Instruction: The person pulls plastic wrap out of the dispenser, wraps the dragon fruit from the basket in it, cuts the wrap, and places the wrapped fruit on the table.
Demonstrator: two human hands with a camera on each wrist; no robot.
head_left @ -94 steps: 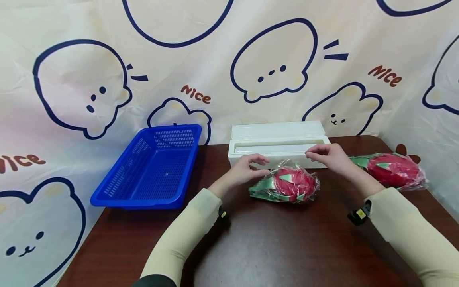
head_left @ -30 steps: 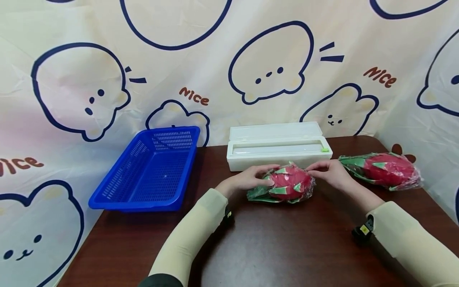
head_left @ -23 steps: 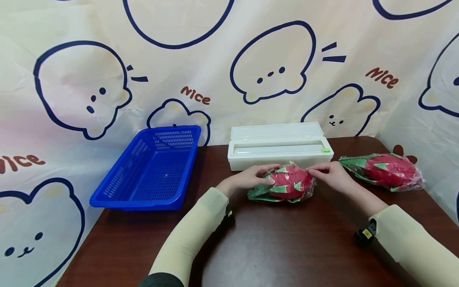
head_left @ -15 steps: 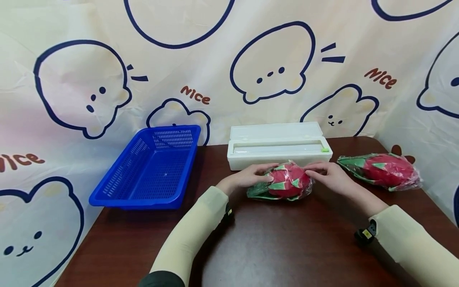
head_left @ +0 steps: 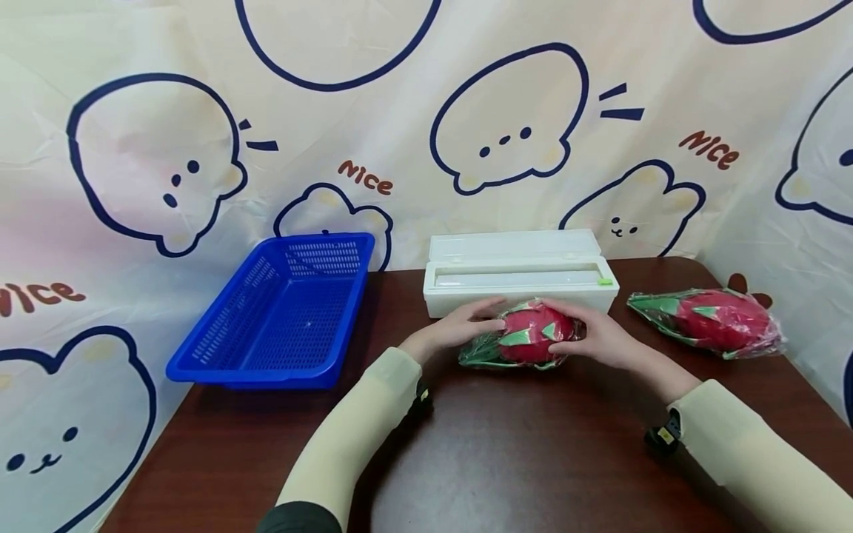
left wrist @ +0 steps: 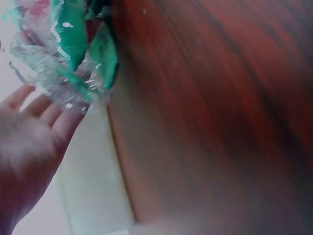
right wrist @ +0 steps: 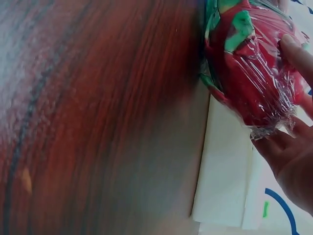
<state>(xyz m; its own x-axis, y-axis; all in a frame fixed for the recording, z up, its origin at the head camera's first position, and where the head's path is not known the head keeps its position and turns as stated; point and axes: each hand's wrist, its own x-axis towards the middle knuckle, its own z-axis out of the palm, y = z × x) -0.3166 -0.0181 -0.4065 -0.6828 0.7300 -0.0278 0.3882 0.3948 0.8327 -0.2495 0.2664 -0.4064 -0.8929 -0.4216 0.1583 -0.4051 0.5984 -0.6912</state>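
A red dragon fruit [head_left: 529, 337] with green scales, wrapped in clear film, lies on the table in front of the white box. From the left, my left hand [head_left: 453, 329] holds its green leafy end, with the fingers on the far side and the thumb near the top. My right hand [head_left: 603, 337] grips the rounded right end, fingers over the back and thumb at the front. In the right wrist view, crinkled film gathers near the right palm [right wrist: 293, 164]. Loose film around the green tips [left wrist: 71, 44] partly covers the left fingers in the left wrist view.
A blue perforated basket [head_left: 266, 374] stands at the left. Behind the hands sits an open white box [head_left: 460, 303] with a roll inside and a green slider. A second wrapped dragon fruit [head_left: 716, 322] lies at the right on the brown table [head_left: 520, 451], before a printed curtain.
Earlier both hands were apart above the fruit; then the left held it while right fingertips pinched film at its right end. Now the right hand has spread around that end; left fingers shifted slightly leftward.
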